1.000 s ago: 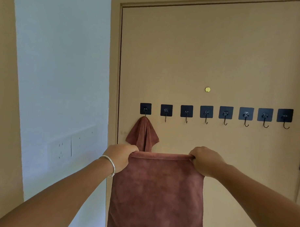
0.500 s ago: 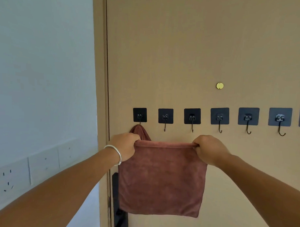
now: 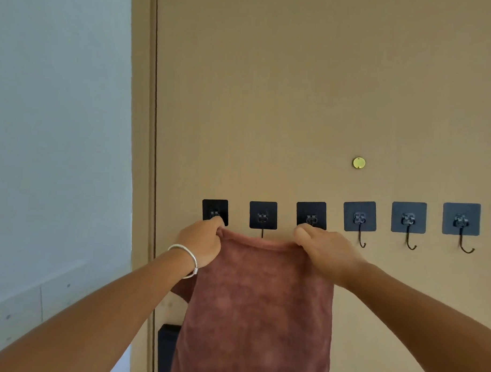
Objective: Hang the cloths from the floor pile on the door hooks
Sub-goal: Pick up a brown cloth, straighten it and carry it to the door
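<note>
Head view: cloth (image 3: 258,303) hides second hook (image 3: 263,217) stem.

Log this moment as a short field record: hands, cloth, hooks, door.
left hand: grips the cloth's top left corner
right hand: grips the top right corner
cloth: reddish brown, held stretched just below the hooks, not yet hung
second hook: bare, above the cloth's top edge
hooks to the right: bare
door: tan

fuzzy matt cloth (image 3: 257,306); matt door (image 3: 297,104)
</note>
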The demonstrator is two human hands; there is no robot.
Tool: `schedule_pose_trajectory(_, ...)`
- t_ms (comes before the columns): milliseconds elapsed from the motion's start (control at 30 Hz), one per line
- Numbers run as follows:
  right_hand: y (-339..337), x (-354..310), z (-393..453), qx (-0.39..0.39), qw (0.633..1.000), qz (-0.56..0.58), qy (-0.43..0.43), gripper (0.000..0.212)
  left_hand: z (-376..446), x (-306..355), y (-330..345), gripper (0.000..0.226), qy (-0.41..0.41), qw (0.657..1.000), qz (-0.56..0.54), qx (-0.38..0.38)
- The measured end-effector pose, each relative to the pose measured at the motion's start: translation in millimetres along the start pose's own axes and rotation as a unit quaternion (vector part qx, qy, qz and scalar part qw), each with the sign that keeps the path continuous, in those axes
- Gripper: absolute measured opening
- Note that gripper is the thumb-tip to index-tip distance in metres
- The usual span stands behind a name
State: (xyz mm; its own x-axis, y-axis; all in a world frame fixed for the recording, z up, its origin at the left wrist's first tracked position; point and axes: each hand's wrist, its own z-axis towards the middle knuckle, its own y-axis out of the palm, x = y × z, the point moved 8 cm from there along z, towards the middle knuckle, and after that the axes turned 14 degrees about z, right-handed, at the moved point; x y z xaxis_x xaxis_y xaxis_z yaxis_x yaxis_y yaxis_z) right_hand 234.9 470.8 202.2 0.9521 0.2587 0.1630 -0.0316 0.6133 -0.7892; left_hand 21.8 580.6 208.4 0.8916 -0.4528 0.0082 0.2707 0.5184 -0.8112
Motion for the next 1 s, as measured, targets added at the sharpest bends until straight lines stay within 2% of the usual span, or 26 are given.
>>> schedule_pose_trajectory(67,-2,-12,5,-0.010,0.994,-0.074,-0.086,0.032,2,-1,-4,0.025,0.027,0.999,-0.012,0.045)
schedule_pose_trajectory(133,-3,-17,9,-0.029,0.985,-0.115,-0.124,0.038,2,2,-8,0.034,0.084,0.991,0.017,0.102)
schedule_pose_trajectory(200,1,-16,12,-0.057,0.978,-0.143,-0.143,0.036,1,7,-3,0.033,0.145,0.982,0.058,0.111)
schedule_pose_trajectory(267,3,-11,17,-0.070,0.978,-0.149,-0.125,0.034,3,8,3,0.030,0.177,0.976,0.077,0.104)
schedule_pose_trajectory(333,3,-2,24,-0.059,0.989,-0.116,-0.068,0.044,4,10,11,0.030,0.199,0.970,0.107,0.094)
schedule_pose_trajectory(400,8,2,31,-0.054,0.995,-0.088,-0.008,0.057,2,22,16,0.045,0.232,0.957,0.157,0.078)
schedule_pose_trajectory(467,14,1,38,-0.059,0.994,-0.081,0.043,0.063,1,31,12,0.064,0.218,0.950,0.189,0.116)
schedule_pose_trajectory(500,16,0,40,-0.063,0.993,-0.082,0.062,0.063,4,33,9,0.066,0.192,0.957,0.183,0.115)
schedule_pose_trajectory(667,33,-10,44,-0.054,0.987,-0.092,0.118,0.047,14,44,28,0.044,0.133,0.971,0.188,0.068)
schedule_pose_trajectory(800,61,-20,34,-0.053,0.989,-0.087,0.110,0.041,5,46,49,0.031,0.114,0.984,0.138,0.024)
schedule_pose_trajectory(933,85,-19,14,-0.064,0.989,-0.082,0.101,0.065,-12,53,70,0.035,0.109,0.987,0.118,-0.028)
schedule_pose_trajectory(1000,93,-20,7,-0.056,0.990,-0.072,0.109,0.070,-22,56,81,0.031,0.094,0.990,0.089,-0.061)
